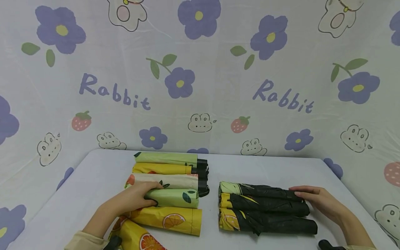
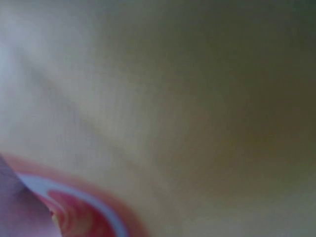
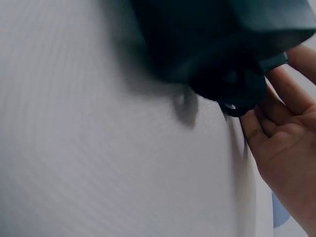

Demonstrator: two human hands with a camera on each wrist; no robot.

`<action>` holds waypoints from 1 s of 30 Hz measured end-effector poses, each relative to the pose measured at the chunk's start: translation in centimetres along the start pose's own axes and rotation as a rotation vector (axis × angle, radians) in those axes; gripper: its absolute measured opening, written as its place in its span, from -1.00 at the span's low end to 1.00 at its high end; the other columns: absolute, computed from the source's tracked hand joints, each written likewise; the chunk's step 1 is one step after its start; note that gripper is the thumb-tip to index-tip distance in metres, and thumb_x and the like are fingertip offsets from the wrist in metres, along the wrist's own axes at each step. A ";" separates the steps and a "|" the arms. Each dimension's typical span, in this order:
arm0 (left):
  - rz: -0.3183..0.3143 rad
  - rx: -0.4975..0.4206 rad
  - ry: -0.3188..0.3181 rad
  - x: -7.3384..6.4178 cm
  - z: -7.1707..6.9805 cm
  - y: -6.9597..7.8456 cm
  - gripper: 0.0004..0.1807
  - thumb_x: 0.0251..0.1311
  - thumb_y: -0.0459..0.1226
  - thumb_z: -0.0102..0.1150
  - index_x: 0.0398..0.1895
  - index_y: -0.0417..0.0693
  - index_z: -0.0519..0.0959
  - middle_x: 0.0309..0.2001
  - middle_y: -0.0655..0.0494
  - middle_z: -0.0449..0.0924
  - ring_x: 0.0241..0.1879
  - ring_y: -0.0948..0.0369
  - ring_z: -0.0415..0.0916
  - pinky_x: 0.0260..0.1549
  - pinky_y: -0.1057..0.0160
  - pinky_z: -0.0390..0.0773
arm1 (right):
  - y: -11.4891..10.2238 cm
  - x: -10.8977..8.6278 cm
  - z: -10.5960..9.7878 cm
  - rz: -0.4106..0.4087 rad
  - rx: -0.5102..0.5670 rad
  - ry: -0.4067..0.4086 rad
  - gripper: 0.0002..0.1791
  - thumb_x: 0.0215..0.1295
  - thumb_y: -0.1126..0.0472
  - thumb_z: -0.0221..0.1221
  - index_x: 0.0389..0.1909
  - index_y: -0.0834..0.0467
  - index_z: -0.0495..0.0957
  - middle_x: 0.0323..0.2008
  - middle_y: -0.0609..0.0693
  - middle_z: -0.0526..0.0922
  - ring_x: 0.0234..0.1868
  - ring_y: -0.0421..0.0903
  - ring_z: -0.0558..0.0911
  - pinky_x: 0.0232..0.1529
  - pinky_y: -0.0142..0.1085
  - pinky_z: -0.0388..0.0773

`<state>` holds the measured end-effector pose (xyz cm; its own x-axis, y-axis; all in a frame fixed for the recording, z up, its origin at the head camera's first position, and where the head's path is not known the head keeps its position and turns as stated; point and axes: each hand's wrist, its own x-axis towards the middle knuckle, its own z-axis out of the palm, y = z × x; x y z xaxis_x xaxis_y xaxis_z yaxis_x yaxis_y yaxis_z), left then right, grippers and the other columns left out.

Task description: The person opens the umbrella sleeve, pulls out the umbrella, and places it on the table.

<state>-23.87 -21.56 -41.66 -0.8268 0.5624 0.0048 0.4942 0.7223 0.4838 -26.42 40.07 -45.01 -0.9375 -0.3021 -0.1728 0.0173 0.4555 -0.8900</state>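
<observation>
My left hand [image 1: 137, 195] grips the left end of a light green umbrella sleeve [image 1: 176, 198] with a dark leaf print, fingers over its top and thumb along the lower side. In front of it lies a yellow umbrella sleeve [image 1: 175, 220] with an orange slice print. On the right, three folded umbrellas with black undersides lie side by side. My right hand [image 1: 322, 201] touches the right end of the farthest black umbrella [image 1: 268, 192], fingers stretched out. In the right wrist view, that hand [image 3: 291, 143] is beside dark umbrella handles [image 3: 232, 39].
Behind the left hand lie three sleeved umbrellas with black handles: green [image 1: 165, 158], yellow [image 1: 162, 168] and cream [image 1: 178, 180]. Another yellow sleeve [image 1: 137, 234] lies at the front left. A printed curtain [image 1: 206, 104] hangs behind the white table [image 1: 265, 166]. Blurred pale fabric fills the left wrist view.
</observation>
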 end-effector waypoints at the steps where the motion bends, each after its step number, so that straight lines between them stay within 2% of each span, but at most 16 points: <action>1: 0.000 0.000 0.000 0.0 0.0 0.0 -0.58 0.19 -0.25 0.31 0.13 0.07 0.51 0.11 0.09 0.60 0.11 0.10 0.54 0.09 0.02 0.54 | -0.1 -0.1 0.1 0.001 0.004 0.006 -0.44 0.43 0.02 0.09 0.30 0.30 0.40 0.07 -0.41 0.60 0.05 -0.68 0.41 0.00 -0.70 0.34; 10: -0.004 -0.001 -0.001 -0.1 -0.1 0.2 -0.57 0.20 -0.25 0.31 0.14 0.06 0.50 0.12 0.08 0.59 0.13 0.09 0.54 0.10 0.01 0.54 | -0.1 -0.2 0.8 -0.039 0.045 0.056 -0.42 0.46 0.02 0.05 0.34 0.30 0.35 0.14 -0.31 0.60 0.07 -0.68 0.41 0.00 -0.73 0.33; 17: -0.001 -0.001 0.007 -0.1 -0.1 0.3 -0.56 0.20 -0.24 0.30 0.16 0.07 0.50 0.13 0.06 0.58 0.13 0.09 0.53 0.09 0.02 0.54 | -0.3 -0.2 0.9 -0.028 0.062 0.114 -0.35 0.47 -0.07 0.01 0.39 0.28 0.26 0.10 -0.46 0.55 0.05 -0.67 0.44 -0.04 -0.71 0.37; 23: 0.014 -0.008 0.017 -0.1 -0.5 0.5 -0.59 0.20 -0.18 0.32 0.13 0.10 0.52 0.12 0.11 0.59 0.11 0.12 0.53 0.09 0.06 0.54 | -0.7 -0.2 1.3 -0.108 0.109 0.182 -0.35 0.48 -0.01 0.02 0.39 0.34 0.23 0.04 -0.51 0.54 0.07 -0.62 0.49 0.01 -0.71 0.43; 26: 0.025 -0.016 0.032 -0.1 -0.8 0.5 -0.56 0.19 -0.04 0.31 0.11 0.07 0.53 0.09 0.14 0.60 0.10 0.14 0.54 0.09 0.07 0.54 | -1.1 -0.1 1.5 -0.126 0.068 0.215 -0.36 0.49 -0.01 0.01 0.39 0.32 0.23 0.06 -0.49 0.54 0.07 -0.63 0.48 0.01 -0.72 0.41; 30: 0.006 -0.058 0.053 0.0 -1.4 0.5 -0.47 0.18 0.11 0.23 0.12 0.03 0.54 0.07 0.14 0.62 0.11 0.15 0.56 0.10 0.07 0.55 | -1.9 0.3 1.9 -0.128 -0.020 0.255 -0.35 0.49 -0.08 -0.01 0.41 0.26 0.24 0.14 -0.41 0.51 0.08 -0.66 0.44 -0.01 -0.72 0.37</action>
<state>-23.95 -21.75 -40.18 -0.8378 0.5433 0.0538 0.4840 0.6935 0.5337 -26.07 37.52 -44.13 -0.9888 -0.1389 0.0545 -0.1114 0.4445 -0.8888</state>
